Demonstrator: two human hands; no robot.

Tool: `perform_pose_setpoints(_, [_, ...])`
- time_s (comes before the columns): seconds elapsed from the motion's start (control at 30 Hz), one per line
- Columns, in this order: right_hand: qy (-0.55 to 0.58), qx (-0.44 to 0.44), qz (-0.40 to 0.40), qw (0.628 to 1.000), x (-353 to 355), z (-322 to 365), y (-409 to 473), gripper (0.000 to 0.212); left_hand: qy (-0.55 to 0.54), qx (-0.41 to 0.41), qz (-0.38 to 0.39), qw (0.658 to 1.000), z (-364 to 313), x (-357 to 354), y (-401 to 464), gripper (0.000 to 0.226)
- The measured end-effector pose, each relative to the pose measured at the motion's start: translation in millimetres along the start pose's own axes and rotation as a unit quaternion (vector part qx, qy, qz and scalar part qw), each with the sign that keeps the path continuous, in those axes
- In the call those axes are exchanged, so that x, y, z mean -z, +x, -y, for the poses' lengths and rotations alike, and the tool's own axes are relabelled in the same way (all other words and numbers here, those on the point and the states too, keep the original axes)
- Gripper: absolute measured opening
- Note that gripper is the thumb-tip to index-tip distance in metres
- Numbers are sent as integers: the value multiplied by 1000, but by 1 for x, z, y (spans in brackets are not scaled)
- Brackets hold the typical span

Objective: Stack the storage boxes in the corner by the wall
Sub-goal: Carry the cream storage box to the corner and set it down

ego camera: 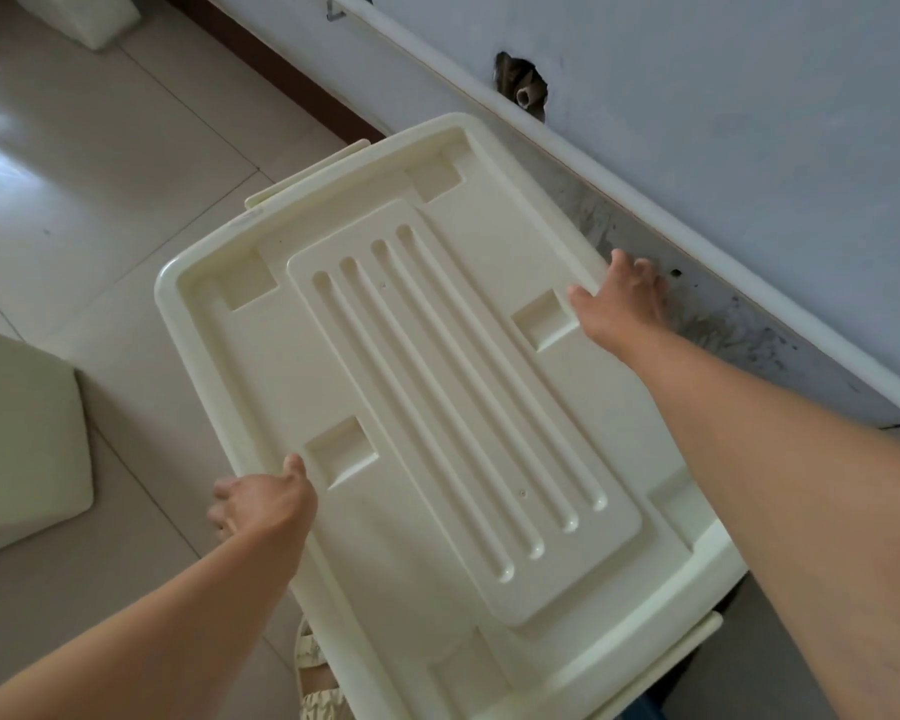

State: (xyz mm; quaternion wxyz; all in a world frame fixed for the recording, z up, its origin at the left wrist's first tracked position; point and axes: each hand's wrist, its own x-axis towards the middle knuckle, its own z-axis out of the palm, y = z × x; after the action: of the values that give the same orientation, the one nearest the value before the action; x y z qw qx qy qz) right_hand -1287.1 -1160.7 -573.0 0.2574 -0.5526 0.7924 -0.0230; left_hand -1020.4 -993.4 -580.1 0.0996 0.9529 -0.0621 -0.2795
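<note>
Cream storage box (pixel 437 381), long axis parallel to the wall (pixel 749 122), gripped at both long edges by the hands.

The floor (pixel 89 163) is laid with pale beige tiles, their grout lines running at a slant. A dark brown skirting strip (pixel 281 70) runs along the foot of the bluish-white wall (pixel 723 96). A white pipe (pixel 489 101) runs along that wall, held near the top by a small metal bracket (pixel 333 10). Above the pipe a ragged hole (pixel 521 85) is broken in the plaster, with a short pipe end showing inside. Below the pipe lies a grey, stained and speckled band of wall (pixel 723 324).
</note>
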Motion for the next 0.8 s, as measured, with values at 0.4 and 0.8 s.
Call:
perform_pose_setpoints(0.4, [-9,-3,53,999,86,31,-101,72,154,-216,54,963,-54,78,-71,64])
perform_pose_setpoints(0.8, [61,-109,12,992,93,118,-170,68,229,-434,164,856,-108,140,-58,62])
